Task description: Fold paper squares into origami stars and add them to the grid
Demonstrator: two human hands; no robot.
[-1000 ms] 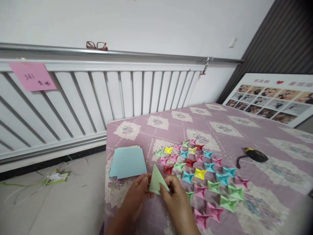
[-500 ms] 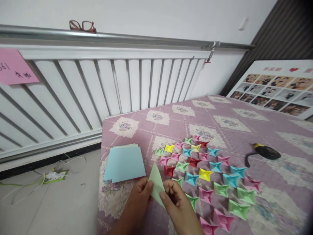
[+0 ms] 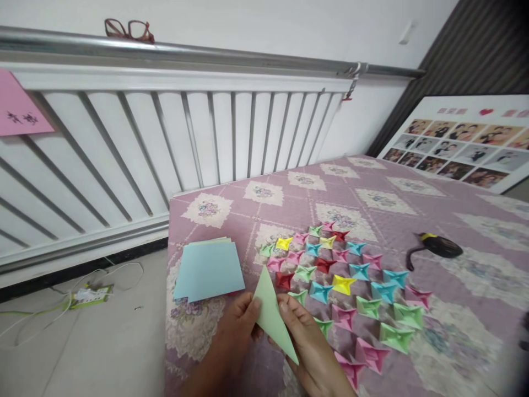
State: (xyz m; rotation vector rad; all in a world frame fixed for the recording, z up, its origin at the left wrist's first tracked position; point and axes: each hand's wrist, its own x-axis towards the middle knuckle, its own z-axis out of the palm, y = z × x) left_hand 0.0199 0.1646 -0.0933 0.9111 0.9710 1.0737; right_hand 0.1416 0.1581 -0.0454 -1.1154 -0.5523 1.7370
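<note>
A light green sheet of paper [image 3: 273, 317], folded to a long triangle with one point up, is between my two hands. My left hand [image 3: 242, 325] pinches its left edge, thumb on top. My right hand [image 3: 306, 336] is closed on its right side, with the thumb lying along the edge and the other fingers partly hidden beneath. Just right of my hands stand several folded paper boats, among them a blue one [image 3: 321, 291], a yellow one [image 3: 344, 284] and a pink one [image 3: 344, 316]. To the left lies a stack of coloured paper [image 3: 210, 271], light blue on top.
A floral purple bedspread [image 3: 289, 204] lies under everything. Black object with a yellow band [image 3: 440, 245] at right. Behind are a white radiator [image 3: 223, 138], a metal pipe with glasses [image 3: 129, 30] and a photo board [image 3: 458, 143]. A power strip [image 3: 91, 296] is on the floor.
The green paper has turned in my hands, and its long folded side now shows more, reaching lower right. My right thumb has moved up along its edge. The view has shifted slightly.
</note>
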